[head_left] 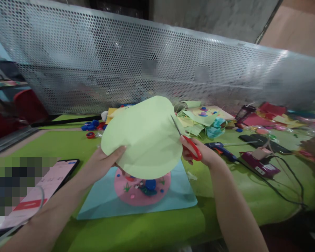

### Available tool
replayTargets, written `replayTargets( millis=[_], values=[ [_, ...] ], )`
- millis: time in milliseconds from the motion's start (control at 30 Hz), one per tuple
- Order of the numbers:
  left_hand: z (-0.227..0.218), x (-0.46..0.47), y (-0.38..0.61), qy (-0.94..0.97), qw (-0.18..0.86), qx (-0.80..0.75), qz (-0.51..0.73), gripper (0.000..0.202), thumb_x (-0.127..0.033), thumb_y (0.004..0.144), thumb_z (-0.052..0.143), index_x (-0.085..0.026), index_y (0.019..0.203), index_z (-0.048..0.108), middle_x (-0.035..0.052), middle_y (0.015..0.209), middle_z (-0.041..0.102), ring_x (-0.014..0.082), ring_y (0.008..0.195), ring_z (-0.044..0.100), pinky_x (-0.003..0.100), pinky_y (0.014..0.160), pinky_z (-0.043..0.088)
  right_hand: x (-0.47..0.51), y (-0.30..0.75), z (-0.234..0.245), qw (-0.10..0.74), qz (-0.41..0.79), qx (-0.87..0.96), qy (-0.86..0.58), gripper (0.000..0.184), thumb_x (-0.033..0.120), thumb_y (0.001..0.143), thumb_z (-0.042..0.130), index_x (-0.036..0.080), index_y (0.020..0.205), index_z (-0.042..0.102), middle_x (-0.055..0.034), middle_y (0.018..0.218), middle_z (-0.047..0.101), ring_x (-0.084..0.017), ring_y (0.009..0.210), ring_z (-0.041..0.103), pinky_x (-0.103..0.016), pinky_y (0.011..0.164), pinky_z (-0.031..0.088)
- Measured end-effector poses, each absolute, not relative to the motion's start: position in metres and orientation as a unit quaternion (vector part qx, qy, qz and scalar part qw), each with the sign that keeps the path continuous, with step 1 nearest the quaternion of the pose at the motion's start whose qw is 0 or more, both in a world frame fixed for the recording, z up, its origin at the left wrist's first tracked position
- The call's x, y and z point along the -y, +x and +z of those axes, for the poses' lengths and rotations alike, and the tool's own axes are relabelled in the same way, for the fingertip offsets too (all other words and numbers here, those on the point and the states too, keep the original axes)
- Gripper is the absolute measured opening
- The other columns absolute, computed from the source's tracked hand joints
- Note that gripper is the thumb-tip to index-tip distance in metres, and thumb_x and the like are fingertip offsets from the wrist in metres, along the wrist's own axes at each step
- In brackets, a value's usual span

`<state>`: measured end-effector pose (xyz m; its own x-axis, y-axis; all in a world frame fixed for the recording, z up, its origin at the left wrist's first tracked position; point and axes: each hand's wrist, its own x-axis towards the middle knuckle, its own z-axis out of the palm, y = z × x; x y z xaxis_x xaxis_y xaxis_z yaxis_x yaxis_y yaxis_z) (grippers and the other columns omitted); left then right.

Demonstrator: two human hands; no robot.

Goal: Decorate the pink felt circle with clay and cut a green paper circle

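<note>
My left hand (112, 159) pinches the lower left edge of a pale green sheet of paper (144, 136) with a rounded outline, held up above the table. In my right hand (195, 150) is a pair of scissors (191, 148) with red handles. A blade crosses the paper's right edge, pointing up and left. Beneath the paper lies a light blue sheet (97, 201). On it is a pink round piece (136, 199) with small coloured clay-like shapes, partly hidden by the green paper.
Green paper scraps (204, 117) pile up behind. A glue gun (222, 148), a purple power strip (261, 164) with cables and a dark phone (265, 143) lie right. A lit phone (47, 189) lies left. A perforated metal panel (120, 59) stands behind the green table (55, 143).
</note>
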<state>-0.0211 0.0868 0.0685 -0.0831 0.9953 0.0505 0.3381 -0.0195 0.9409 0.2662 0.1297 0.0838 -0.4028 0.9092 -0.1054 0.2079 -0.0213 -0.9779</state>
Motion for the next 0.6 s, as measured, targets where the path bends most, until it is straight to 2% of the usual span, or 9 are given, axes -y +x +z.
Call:
replayTargets(
  millis=[133,333,500,600],
  values=[
    [0.0712,-0.0858,-0.0194,0.573,0.364,-0.599,0.425,0.053,-0.060,0.071,0.059,-0.031,0.115,0.059,0.0031,0.126,0.061,0.0311,0.114,0.055,0.041,0.084,0.056,-0.1275,0.2675,0.0870,0.305,0.557,0.638,-0.436,0.054,0.071,0.069,0.055,0.023,0.055,0.035,0.0095,0.046,0.029,-0.006,0.037,0.034,-0.020,0.036,0.041],
    [0.0703,-0.0865,-0.0216,0.578,0.368,-0.594,0.422,0.056,-0.058,0.072,0.059,-0.028,0.119,0.057,0.0067,0.126,0.060,0.0344,0.113,0.056,0.046,0.080,0.057,-0.1316,0.2700,0.0833,0.304,0.555,0.619,-0.465,0.053,0.070,0.067,0.057,0.023,0.056,0.038,0.0117,0.041,0.028,-0.005,0.030,0.029,-0.019,0.027,0.033],
    [0.0707,-0.0858,-0.0225,0.575,0.368,-0.610,0.403,0.048,-0.058,0.071,0.061,-0.031,0.109,0.064,0.0045,0.125,0.062,0.0323,0.113,0.057,0.042,0.083,0.056,-0.1317,0.2715,0.0831,0.294,0.567,0.624,-0.451,0.053,0.069,0.069,0.057,0.023,0.054,0.037,0.0103,0.045,0.030,-0.006,0.035,0.033,-0.020,0.034,0.040],
    [0.0704,-0.0864,-0.0221,0.578,0.371,-0.606,0.402,0.047,-0.059,0.069,0.062,-0.029,0.106,0.066,0.0049,0.119,0.066,0.0328,0.110,0.059,0.040,0.080,0.057,-0.1320,0.2715,0.0836,0.293,0.561,0.627,-0.455,0.053,0.069,0.069,0.057,0.023,0.054,0.035,0.0107,0.045,0.028,-0.006,0.034,0.032,-0.020,0.033,0.041]
  ],
)
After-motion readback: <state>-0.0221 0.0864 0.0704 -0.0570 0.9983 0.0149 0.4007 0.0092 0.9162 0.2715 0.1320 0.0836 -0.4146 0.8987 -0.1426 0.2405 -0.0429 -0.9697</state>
